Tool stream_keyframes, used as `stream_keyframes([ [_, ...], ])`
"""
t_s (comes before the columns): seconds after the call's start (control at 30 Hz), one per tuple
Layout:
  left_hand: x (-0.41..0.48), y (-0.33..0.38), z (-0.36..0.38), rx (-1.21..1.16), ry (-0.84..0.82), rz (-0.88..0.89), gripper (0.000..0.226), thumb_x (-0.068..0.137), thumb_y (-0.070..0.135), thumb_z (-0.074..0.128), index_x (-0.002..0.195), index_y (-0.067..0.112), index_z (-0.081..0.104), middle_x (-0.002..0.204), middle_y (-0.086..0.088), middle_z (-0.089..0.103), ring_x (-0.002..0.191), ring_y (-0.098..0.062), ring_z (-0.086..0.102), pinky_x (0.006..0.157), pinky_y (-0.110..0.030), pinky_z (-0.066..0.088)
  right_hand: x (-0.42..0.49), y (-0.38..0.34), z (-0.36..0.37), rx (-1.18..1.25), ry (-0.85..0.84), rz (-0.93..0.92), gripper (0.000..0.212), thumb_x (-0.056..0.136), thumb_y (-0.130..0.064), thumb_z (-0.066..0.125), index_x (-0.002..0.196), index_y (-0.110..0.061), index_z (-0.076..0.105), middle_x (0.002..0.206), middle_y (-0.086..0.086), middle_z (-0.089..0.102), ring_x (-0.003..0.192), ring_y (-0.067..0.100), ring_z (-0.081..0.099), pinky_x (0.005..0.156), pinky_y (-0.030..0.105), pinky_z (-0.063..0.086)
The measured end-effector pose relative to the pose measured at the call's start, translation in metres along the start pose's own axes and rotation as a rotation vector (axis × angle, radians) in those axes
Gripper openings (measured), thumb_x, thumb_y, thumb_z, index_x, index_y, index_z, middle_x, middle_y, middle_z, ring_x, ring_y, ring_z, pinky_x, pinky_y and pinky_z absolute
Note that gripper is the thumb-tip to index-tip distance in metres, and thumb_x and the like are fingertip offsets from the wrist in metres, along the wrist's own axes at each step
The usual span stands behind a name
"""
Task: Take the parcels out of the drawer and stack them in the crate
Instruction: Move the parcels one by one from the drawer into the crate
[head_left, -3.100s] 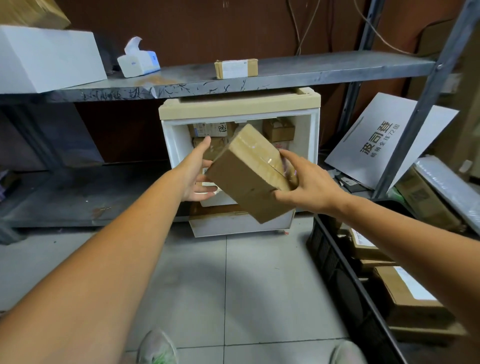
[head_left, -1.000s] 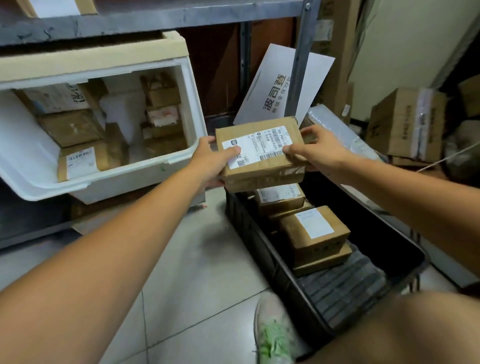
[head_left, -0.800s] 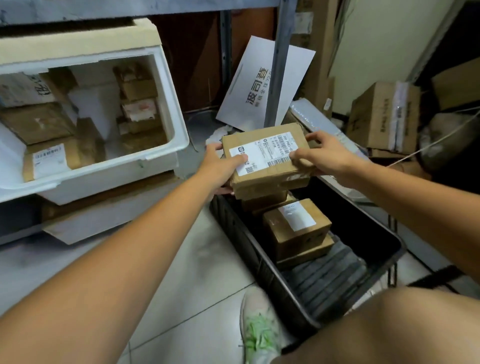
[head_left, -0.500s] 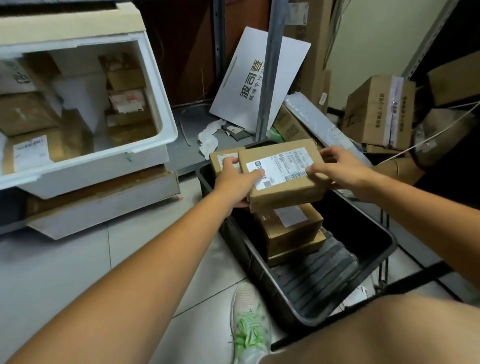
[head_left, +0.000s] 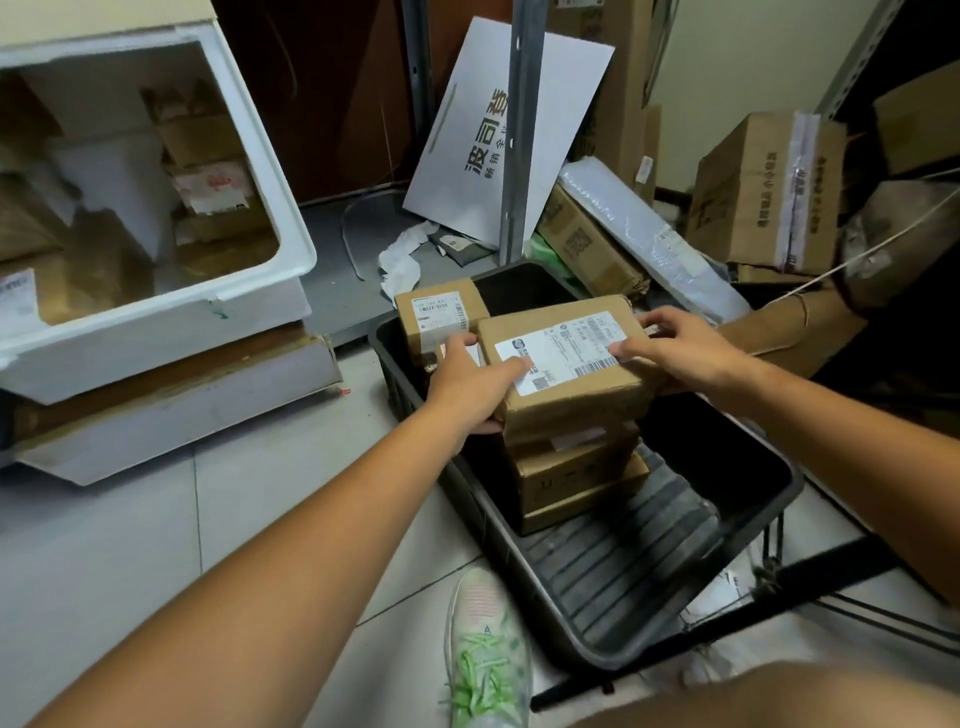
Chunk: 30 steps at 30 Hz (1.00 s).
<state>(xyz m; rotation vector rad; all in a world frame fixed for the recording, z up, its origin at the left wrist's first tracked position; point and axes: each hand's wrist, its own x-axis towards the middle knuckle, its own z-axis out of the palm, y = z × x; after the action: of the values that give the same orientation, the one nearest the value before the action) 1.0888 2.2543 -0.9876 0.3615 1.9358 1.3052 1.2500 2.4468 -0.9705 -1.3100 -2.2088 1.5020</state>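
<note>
Here, both hands hold one brown parcel (head_left: 566, 374) with a white shipping label on top, level over the black crate (head_left: 789, 493) on the floor. The left hand (head_left: 467, 379) grips its near left corner, thumb lying across the label and fingers curled under the edge. The right hand (head_left: 675, 348) clasps the far right end, fingertips on the top face. The parcel sits directly over a stack of smaller brown parcels (head_left: 576, 478) in the middle of the crate; it seems to touch the top one, though the hands and its own bulk hide the contact. Another labelled parcel (head_left: 436, 317) stands in the crate's far left corner, just beside the left hand. To the left, the white drawer (head_left: 156, 322) is tilted open with several brown parcels (head_left: 208, 171) inside. A printed white board (head_left: 498, 130) leans against the shelf post beyond the crate, and a large carton (head_left: 763, 192) stands at far right. A shoe with green laces (head_left: 485, 654) rests on the tiles just near of the crate.
</note>
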Motion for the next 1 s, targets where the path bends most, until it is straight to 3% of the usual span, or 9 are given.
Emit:
stream_keyframes([
  [0.07, 0.006, 0.011, 0.002, 0.008, 0.005, 0.020, 0.055, 0.086, 0.035, 0.074, 0.126, 0.039, 0.036, 0.120, 0.000, 0.066, 0.100, -0.021, 0.069, 0.071, -0.039, 0.063, 0.005, -0.008, -0.005, 0.013, 0.024, -0.024, 0.051, 0.078, -0.033, 0.082, 0.123, -0.023, 0.058, 0.121, 0.005, 0.063, 0.108, 0.026, 0.063, 0.089, 0.050, 0.058],
  [0.2, 0.010, 0.021, 0.009, 0.028, 0.003, 0.021, 0.051, 0.087, 0.035, 0.073, 0.123, 0.038, 0.037, 0.121, -0.001, 0.065, 0.100, -0.021, 0.069, 0.064, -0.034, 0.062, 0.006, -0.011, -0.011, 0.034, 0.049, -0.032, 0.047, 0.079, -0.027, 0.081, 0.120, -0.019, 0.059, 0.118, 0.008, 0.065, 0.105, 0.028, 0.066, 0.088, 0.052, 0.056],
  [0.43, -0.017, 0.013, 0.038, 0.065, -0.028, 0.015, 0.062, 0.087, 0.034, 0.074, 0.134, 0.037, 0.034, 0.123, 0.000, 0.059, 0.098, -0.023, 0.067, 0.071, -0.043, 0.064, -0.025, 0.017, -0.035, 0.018, 0.043, 0.014, 0.042, 0.079, -0.029, 0.081, 0.114, -0.027, 0.058, 0.115, 0.005, 0.064, 0.107, 0.028, 0.063, 0.095, 0.053, 0.054],
  [0.53, -0.035, 0.001, 0.048, 0.049, -0.052, -0.013, 0.061, 0.086, 0.034, 0.074, 0.131, 0.038, 0.033, 0.124, -0.002, 0.061, 0.096, -0.025, 0.070, 0.070, -0.043, 0.064, -0.043, 0.027, -0.041, -0.012, 0.038, 0.030, 0.034, 0.079, -0.029, 0.081, 0.104, -0.031, 0.057, 0.113, 0.005, 0.063, 0.106, 0.027, 0.062, 0.086, 0.045, 0.055],
  [0.63, -0.053, -0.012, 0.054, 0.004, -0.063, -0.015, 0.059, 0.086, 0.032, 0.074, 0.128, 0.038, 0.033, 0.124, -0.002, 0.061, 0.097, -0.024, 0.070, 0.071, -0.042, 0.064, -0.059, 0.033, -0.046, -0.036, 0.011, 0.038, 0.037, 0.079, -0.028, 0.081, 0.108, -0.028, 0.057, 0.115, 0.006, 0.064, 0.105, 0.026, 0.063, 0.075, 0.036, 0.054],
  [0.87, -0.087, -0.049, 0.072, -0.003, -0.039, -0.064, 0.059, 0.087, 0.032, 0.073, 0.131, 0.036, 0.033, 0.123, 0.003, 0.060, 0.100, -0.018, 0.066, 0.058, -0.032, 0.061, -0.078, 0.054, -0.050, -0.192, -0.095, 0.113, 0.042, 0.078, -0.030, 0.082, 0.108, -0.026, 0.054, 0.120, 0.006, 0.060, 0.105, 0.028, 0.064, 0.074, 0.041, 0.059],
  [1.0, -0.088, -0.074, 0.082, 0.012, -0.021, -0.101, 0.060, 0.086, 0.035, 0.073, 0.131, 0.035, 0.034, 0.119, 0.003, 0.064, 0.096, -0.017, 0.067, 0.057, -0.031, 0.060, -0.081, 0.064, -0.044, -0.296, -0.127, 0.137, 0.045, 0.078, -0.027, 0.081, 0.112, -0.020, 0.052, 0.115, 0.007, 0.060, 0.099, 0.025, 0.063, 0.066, 0.034, 0.053],
])
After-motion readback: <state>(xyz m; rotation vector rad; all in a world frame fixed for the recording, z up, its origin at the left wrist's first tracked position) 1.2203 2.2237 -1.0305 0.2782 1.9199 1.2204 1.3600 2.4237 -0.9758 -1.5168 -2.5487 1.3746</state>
